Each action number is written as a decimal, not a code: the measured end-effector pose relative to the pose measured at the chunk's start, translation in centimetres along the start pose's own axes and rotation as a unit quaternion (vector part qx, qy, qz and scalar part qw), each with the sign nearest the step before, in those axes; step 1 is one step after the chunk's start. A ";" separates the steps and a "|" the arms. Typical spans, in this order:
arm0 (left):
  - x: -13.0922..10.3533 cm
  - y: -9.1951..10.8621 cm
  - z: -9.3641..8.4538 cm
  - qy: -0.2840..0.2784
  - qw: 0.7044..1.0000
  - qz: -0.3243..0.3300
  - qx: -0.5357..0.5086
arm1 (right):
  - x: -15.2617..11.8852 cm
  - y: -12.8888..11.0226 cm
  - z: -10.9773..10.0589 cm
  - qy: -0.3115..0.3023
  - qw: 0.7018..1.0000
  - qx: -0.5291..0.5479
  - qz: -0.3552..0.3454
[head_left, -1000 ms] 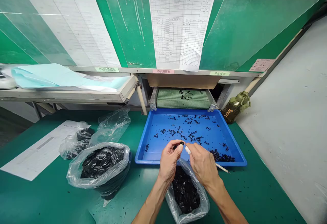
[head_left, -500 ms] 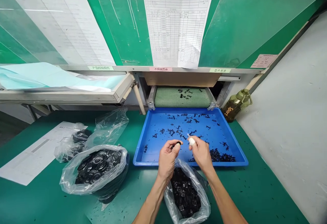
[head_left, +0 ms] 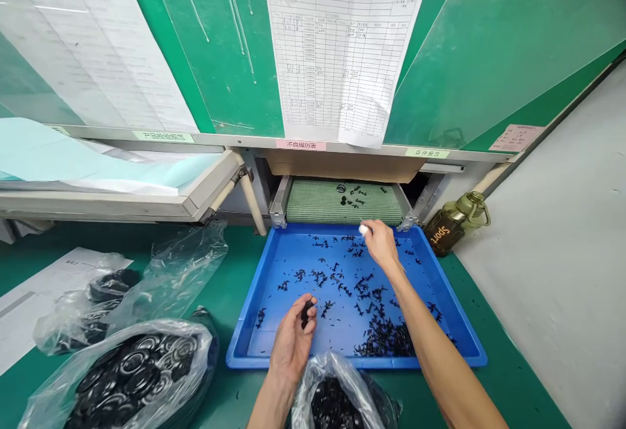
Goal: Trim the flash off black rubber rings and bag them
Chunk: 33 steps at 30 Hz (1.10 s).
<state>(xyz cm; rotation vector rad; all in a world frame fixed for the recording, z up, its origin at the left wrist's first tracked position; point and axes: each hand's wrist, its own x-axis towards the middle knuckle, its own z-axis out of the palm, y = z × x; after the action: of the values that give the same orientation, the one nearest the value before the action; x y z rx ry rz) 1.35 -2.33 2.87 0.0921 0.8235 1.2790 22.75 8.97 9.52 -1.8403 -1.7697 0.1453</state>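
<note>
My left hand [head_left: 292, 334] is over the near edge of the blue tray [head_left: 235, 344], its fingers curled around black rubber parts [head_left: 307, 311]. My right hand [head_left: 381, 243] reaches over the tray's far side, close to the green mesh belt [head_left: 313, 204]. Its fingers are pinched together, with white wrapping on one fingertip; a slim pointed thing sticks out, too small to name. Several small black parts and a dark ring [head_left: 341, 188] lie on the belt. Small black scraps [head_left: 386, 334] are scattered over the tray, heaped near its front right.
A clear bag of small black parts [head_left: 332, 403] stands below my hands. Another bag of black rings [head_left: 141, 370] is at left, beside crumpled plastic [head_left: 190, 266]. A green bottle [head_left: 452, 223] stands right of the tray, near the white wall. Papers hang on the green board.
My hands have moved apart. The right one has gone forward toward the belt, while the left has shifted left and lower with the black rubber parts. The view has moved closer.
</note>
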 end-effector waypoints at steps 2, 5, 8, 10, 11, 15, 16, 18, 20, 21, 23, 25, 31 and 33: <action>0.2 0.3 -0.2 0.017 1.000 -0.005 -0.024 | 3.9 -0.6 0.3 0.004 1.000 -0.008 0.001; 0.4 0.4 -0.4 0.034 0.999 -0.015 -0.033 | 8.2 -1.2 1.2 -0.010 1.000 -0.006 0.006; 0.4 0.4 -0.6 0.040 0.999 -0.016 -0.013 | 10.1 -1.3 1.6 -0.030 0.999 0.008 0.018; 0.4 0.4 -0.4 0.033 0.999 -0.006 0.007 | 9.6 -1.1 1.5 -0.033 0.999 0.029 0.022; 0.4 0.5 -0.1 0.025 1.000 -0.001 0.018 | 8.8 -1.1 1.3 -0.035 0.998 0.042 0.022; -0.1 0.6 2.2 -0.022 0.997 0.031 0.070 | 2.1 -1.8 0.9 -0.114 0.981 0.153 0.022; -0.2 0.5 2.8 -0.039 0.995 0.042 0.084 | -0.1 -2.1 0.9 -0.163 0.959 0.228 0.037; -0.6 0.2 4.0 -0.074 0.989 0.061 0.113 | -4.1 -2.8 0.7 -0.237 0.897 0.365 0.076; -1.2 -0.2 4.6 -0.095 0.982 0.074 0.148 | -7.3 -3.4 0.3 -0.251 0.861 0.431 0.102; -1.5 -0.4 4.7 -0.099 0.978 0.081 0.166 | -8.5 -3.7 -0.1 -0.242 0.861 0.436 0.103; -2.2 -0.9 4.6 -0.103 0.972 0.089 0.191 | -10.0 -4.1 -0.9 -0.229 0.872 0.424 0.082; -2.9 -1.1 4.4 -0.116 0.968 0.091 0.205 | -10.9 -4.4 -1.8 -0.229 0.888 0.396 0.046; -4.5 -1.0 4.2 -0.142 0.954 0.110 0.239 | -12.8 -5.3 -4.2 -0.170 0.952 0.248 -0.061; -4.9 -0.9 4.2 -0.135 0.957 0.122 0.224 | -13.7 -5.3 -4.4 -0.141 0.959 0.227 -0.096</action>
<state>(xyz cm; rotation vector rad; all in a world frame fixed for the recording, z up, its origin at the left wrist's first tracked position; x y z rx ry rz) 4.34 -5.35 7.86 0.7368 0.8679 1.2504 18.50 -5.68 11.44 -1.3616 -1.8951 0.7077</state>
